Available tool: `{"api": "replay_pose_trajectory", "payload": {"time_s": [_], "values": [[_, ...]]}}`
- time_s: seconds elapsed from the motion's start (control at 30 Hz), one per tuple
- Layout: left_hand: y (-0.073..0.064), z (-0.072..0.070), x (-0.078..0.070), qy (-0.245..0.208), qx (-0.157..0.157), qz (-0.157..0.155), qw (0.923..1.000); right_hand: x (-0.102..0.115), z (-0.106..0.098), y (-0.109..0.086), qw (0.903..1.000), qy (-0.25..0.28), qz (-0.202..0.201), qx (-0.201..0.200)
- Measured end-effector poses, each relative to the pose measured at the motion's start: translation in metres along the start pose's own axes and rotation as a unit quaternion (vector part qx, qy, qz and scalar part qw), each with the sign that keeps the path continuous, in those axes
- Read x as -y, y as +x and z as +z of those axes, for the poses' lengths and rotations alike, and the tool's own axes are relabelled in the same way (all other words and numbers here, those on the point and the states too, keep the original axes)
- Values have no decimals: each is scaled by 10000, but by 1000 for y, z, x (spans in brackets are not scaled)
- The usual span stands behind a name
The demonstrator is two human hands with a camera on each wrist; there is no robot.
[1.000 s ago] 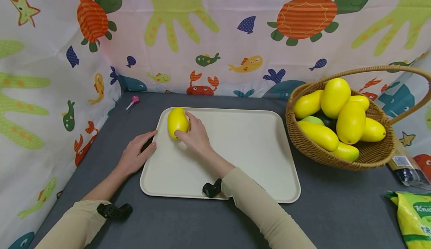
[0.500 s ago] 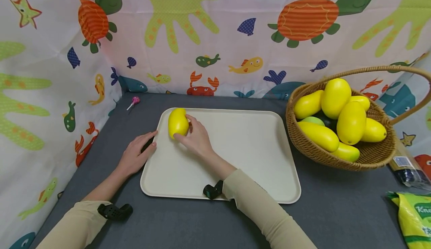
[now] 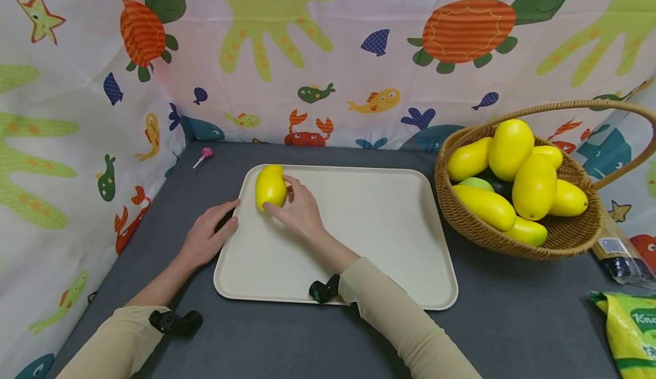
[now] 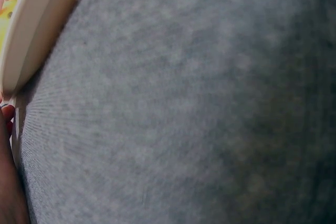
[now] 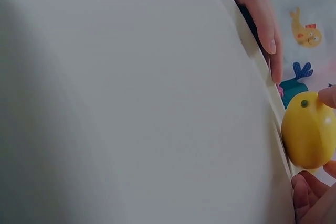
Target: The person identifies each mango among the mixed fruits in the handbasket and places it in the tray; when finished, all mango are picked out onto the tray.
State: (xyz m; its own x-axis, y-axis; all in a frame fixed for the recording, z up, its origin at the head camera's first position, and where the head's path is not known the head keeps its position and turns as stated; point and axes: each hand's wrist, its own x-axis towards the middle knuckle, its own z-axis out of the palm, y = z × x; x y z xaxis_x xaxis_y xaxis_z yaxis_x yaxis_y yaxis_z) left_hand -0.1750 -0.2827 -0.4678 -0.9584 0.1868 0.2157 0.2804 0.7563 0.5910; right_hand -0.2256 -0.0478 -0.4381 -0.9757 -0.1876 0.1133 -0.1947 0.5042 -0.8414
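A yellow mango (image 3: 270, 186) lies at the far left corner of a cream tray (image 3: 369, 237). My right hand (image 3: 303, 211) holds it from the right, thumb at its near end and fingers along its far right side. The right wrist view shows the mango (image 5: 306, 137) with its stem spot and a few of those fingertips. At the tray's left rim rests my left hand (image 3: 206, 235), fingers extended and thumb apart, with nothing held. Only a strip of that hand and the tray's edge (image 4: 37, 30) enters the left wrist view.
A wicker basket (image 3: 574, 239) of yellow mangoes and some green fruit stands right of the tray. A pink lollipop (image 3: 206, 152) lies behind the tray's left side. Packets, one a yellow-green bag (image 3: 632, 328), sit at far right. A printed curtain (image 3: 359, 117) bounds the table.
The right hand has shifted very slightly around the mango, which stays at the tray's corner. The left hand has kept its place on the rim.
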Motion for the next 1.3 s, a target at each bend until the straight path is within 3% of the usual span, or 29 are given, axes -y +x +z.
{"api": "replay_pose_trajectory", "payload": {"time_s": [0.13,0.27,0.53,0.83,0.97,1.1,1.2,1.3], "values": [[-1,0,0,-2,-5,-20,10000,1,0,0,9999,66,126,-8],[-1,0,0,-19,-1,-11,10000,2,-3,-1,9981,483,376,-95],[0,-1,-1,30,-33,68,10000,-3,-22,-5,9841,1401,1006,-430],[0,0,-2,-68,-54,191,9998,-7,-66,-22,9649,2148,1511,60],[-1,1,-1,-96,-72,211,9997,-6,-93,-39,9670,2161,1313,308],[1,3,1,-104,-90,252,9996,-4,-129,-58,9749,1915,926,650],[1,3,2,-107,-96,257,9996,-2,-158,-73,9849,1352,547,934],[1,4,2,-102,-97,242,9996,-2,-189,-88,9921,546,-81,1126]]}}
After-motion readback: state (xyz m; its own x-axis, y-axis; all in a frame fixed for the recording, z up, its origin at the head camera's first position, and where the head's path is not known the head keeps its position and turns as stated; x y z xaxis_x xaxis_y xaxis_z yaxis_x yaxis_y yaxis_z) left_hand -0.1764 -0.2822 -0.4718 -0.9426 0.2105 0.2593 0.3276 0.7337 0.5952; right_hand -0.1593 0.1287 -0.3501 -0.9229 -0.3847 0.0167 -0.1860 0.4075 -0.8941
